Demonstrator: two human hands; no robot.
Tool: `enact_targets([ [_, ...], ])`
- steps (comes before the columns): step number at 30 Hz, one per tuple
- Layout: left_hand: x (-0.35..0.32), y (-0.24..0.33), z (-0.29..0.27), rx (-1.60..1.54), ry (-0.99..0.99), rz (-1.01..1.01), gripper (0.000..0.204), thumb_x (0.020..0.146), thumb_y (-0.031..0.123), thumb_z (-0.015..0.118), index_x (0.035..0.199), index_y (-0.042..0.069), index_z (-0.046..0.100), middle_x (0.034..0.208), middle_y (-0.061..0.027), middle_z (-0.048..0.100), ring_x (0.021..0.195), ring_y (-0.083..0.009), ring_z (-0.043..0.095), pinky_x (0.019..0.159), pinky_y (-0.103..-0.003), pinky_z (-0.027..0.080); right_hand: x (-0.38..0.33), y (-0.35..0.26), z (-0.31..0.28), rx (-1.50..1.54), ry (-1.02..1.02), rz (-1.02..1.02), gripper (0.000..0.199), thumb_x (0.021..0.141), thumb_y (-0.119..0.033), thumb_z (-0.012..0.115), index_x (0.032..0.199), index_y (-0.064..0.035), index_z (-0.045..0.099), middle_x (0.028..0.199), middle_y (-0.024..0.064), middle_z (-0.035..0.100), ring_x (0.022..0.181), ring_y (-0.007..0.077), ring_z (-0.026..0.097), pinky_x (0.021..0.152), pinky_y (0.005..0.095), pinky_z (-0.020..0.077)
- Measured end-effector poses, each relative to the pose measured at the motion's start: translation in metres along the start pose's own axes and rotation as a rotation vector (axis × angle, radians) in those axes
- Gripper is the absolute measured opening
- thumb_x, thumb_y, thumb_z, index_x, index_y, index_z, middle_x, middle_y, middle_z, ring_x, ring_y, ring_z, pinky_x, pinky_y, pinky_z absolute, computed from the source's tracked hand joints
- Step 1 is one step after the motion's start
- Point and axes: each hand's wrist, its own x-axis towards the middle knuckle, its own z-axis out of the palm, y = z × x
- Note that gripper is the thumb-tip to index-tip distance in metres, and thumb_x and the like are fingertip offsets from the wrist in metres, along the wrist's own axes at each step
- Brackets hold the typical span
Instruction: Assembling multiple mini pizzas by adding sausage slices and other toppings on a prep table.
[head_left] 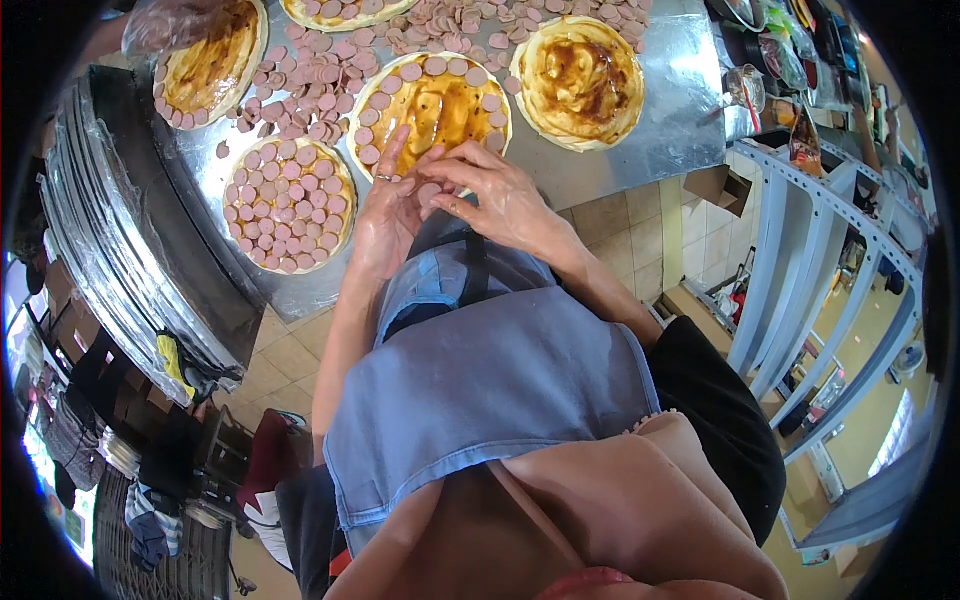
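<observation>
Directly in front of me lies a round pizza base (428, 112) spread with orange-brown sauce, with sausage slices placed along part of its rim. My left hand (388, 215) is at its near edge, palm turned up and a ring on one finger. Some pink sausage slices (428, 194) rest in it. My right hand (505, 200) reaches over the left, its fingertips closed at those slices. To the left sits a pizza (288, 205) covered all over with slices. On the right, a sauced base (578, 85) carries no slices.
Loose sausage slices (335, 75) are heaped across the metal table (660, 130). At the upper left a co-worker's plastic-gloved hand (175, 28) is over another base (215, 70). Stacked trays (130, 240) stand left; a grey metal rack (800, 240) stands right.
</observation>
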Motion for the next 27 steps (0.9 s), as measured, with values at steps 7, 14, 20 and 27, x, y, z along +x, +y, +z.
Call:
enact_targets([
  [7,-0.007,-0.005,-0.008,0.022,0.016,-0.011,0.061,0.091,0.010,0.043,0.148,0.011,0.019,0.139,-0.0205,0.040,0.118,-0.0294,0.051,0.103,-0.039,0.039,0.003,0.000,0.000,0.088,-0.126,0.040,0.017,0.082,-0.016,0.067,0.098,-0.0092,0.063,0.096,0.0070,0.061,0.091,0.0264,0.060,0.078,0.0372,0.0490],
  [14,-0.021,0.000,-0.015,0.093,0.030,-0.011,0.053,0.093,0.009,0.040,0.144,0.006,0.027,0.140,-0.0212,0.041,0.127,-0.0288,0.045,0.107,-0.038,0.036,0.040,0.038,-0.003,0.188,0.110,0.165,0.015,0.086,-0.018,0.066,0.094,-0.0048,0.067,0.075,0.0040,0.066,0.062,0.0129,0.055,0.057,0.0277,0.0450],
  [20,-0.040,0.002,-0.023,0.110,0.111,-0.016,0.049,0.094,0.009,0.037,0.142,0.004,0.030,0.139,-0.0204,0.042,0.128,-0.0295,0.045,0.108,-0.038,0.036,0.081,0.036,0.005,-0.070,0.264,0.033,0.018,0.085,-0.027,0.064,0.088,-0.0100,0.069,0.079,0.0066,0.069,0.073,0.0235,0.063,0.065,0.0359,0.0478],
  [27,-0.049,0.002,-0.030,0.082,0.155,0.011,0.048,0.094,0.008,0.036,0.142,0.003,0.030,0.141,-0.0215,0.041,0.128,-0.0305,0.045,0.106,-0.038,0.038,0.099,0.045,0.017,-0.238,0.309,-0.073,0.015,0.085,-0.022,0.061,0.094,-0.0121,0.068,0.094,0.0052,0.064,0.091,0.0293,0.060,0.077,0.0400,0.0474],
])
